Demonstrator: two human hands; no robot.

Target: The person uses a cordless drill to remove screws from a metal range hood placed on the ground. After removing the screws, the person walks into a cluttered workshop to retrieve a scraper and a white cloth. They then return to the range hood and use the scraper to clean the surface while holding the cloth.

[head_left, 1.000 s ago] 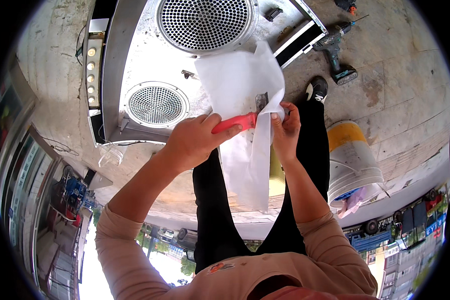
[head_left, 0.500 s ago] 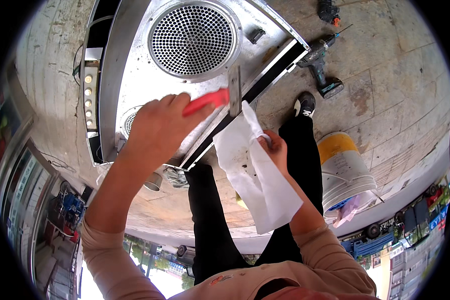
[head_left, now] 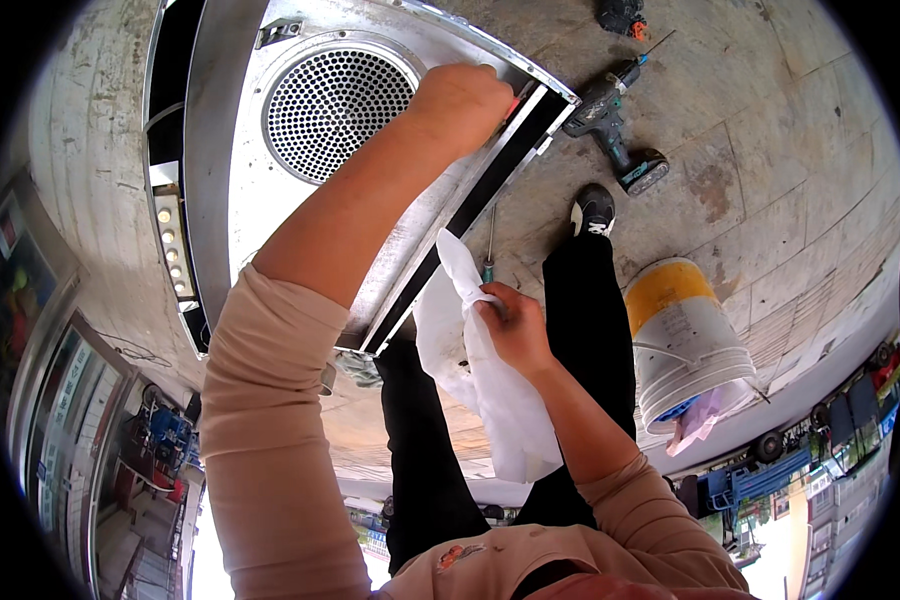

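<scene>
White cloth: a soft, creased rag, hanging in loose folds from the right hand. Its upper corner stands up above the fingers, close to the dark lower edge of the metal housing; its longer part drapes down over the right forearm and in front of the dark trousers. The right hand is closed around the cloth, gripping it in a bunched fold. A slim screwdriver with a blue-green grip shows just above this hand; whether the hand touches it cannot be told.

Metal housing: a large, dull silver sheet-metal unit lying on the concrete floor. It carries a round perforated grille set in a raised circular rim. A dark channel runs along its lower right edge.

The left hand is stretched out to the far corner of the housing, beside the grille. It is closed in a fist around a tool with a red handle, of which only a small part shows past the fingers.

Surrounding items: a cordless drill lies on the floor just beyond the housing corner. A white bucket with a yellow band stands to the right of the person's legs. One black shoe rests between drill and bucket.
</scene>
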